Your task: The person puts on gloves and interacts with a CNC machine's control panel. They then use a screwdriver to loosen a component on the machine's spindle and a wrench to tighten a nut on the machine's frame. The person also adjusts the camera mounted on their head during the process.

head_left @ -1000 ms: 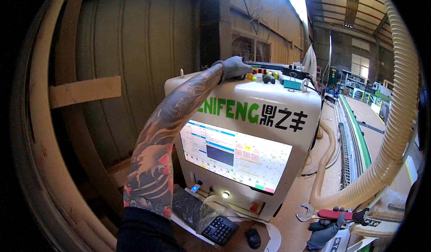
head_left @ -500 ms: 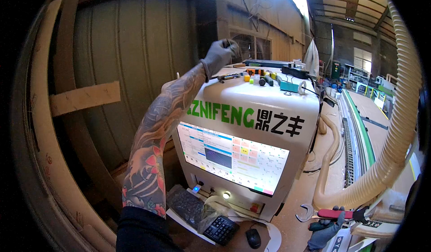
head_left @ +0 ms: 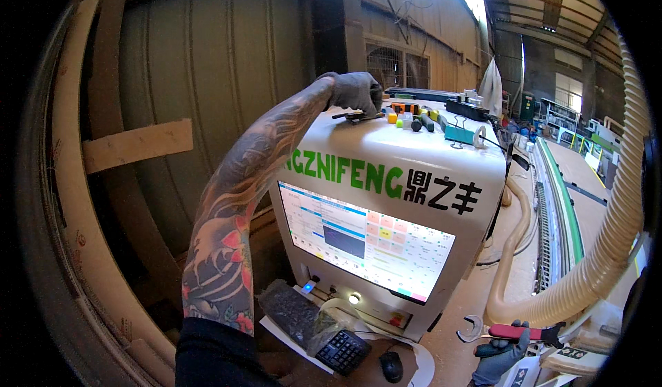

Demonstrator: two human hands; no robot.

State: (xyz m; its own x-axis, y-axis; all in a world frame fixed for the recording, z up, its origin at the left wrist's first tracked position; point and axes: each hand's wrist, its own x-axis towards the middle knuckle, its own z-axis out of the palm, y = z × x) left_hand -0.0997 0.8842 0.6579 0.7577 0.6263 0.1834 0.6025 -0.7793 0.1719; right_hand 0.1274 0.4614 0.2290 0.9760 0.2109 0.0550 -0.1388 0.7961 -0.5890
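My left hand (head_left: 357, 92), in a grey glove, is over the far left of the top of a white control cabinet (head_left: 441, 151). Its fingers curl downward and are partly hidden; what they hold, if anything, I cannot make out. Just below it lies a dark slim tool (head_left: 347, 116). Beside the fingers sit small yellow and green pieces (head_left: 392, 118) and black cylindrical bits (head_left: 426, 122). At the lower right my gloved right hand (head_left: 502, 361) grips a wrench (head_left: 510, 332) with a red handle and an open metal jaw. A dark green handle (head_left: 488, 350) also shows at that hand.
A lit screen (head_left: 358, 239) fills the cabinet's front. Below are a keyboard (head_left: 343, 351) and a black mouse (head_left: 391, 366). A teal box with a binder clip (head_left: 458, 134) stands on top. A ribbed beige hose (head_left: 586, 270) curves along the right.
My left hand has come down and right onto the cabinet top beside the dark slim tool. My right hand keeps the wrench. The view has shifted slightly.
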